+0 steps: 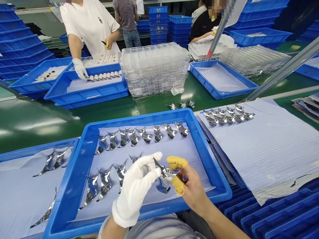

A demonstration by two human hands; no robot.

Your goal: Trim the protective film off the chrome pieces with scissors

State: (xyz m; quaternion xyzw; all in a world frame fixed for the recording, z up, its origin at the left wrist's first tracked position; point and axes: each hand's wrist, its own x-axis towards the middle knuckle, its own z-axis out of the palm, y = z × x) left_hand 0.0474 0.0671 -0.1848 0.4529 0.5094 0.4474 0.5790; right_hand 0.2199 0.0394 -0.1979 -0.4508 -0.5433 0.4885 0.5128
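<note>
My left hand (133, 189), in a white fabric glove, and my right hand (190, 189), with yellow finger cots on its thumb and fingertip, are raised over a blue plastic tray (159, 116). Together they hold a curved, mirror-polished metal piece (165, 172), pinched mainly by the yellow-capped fingers. The tray's blue-white liner sheet (189, 156) carries two uneven rows of similar pointed chrome pieces (152, 132). One piece in the lower row (136, 157) lies just beyond my left fingertips, and my hands hide part of that row.
Another blue tray (37, 149) of chrome pieces sits to my left. Several pieces (229, 114) lie on a white ribbed sheet (261, 149) to my right. Ahead are a green workbench (74, 113), stacked clear trays (154, 69), blue crates, and co-workers, one handling pieces with a gloved hand (79, 68).
</note>
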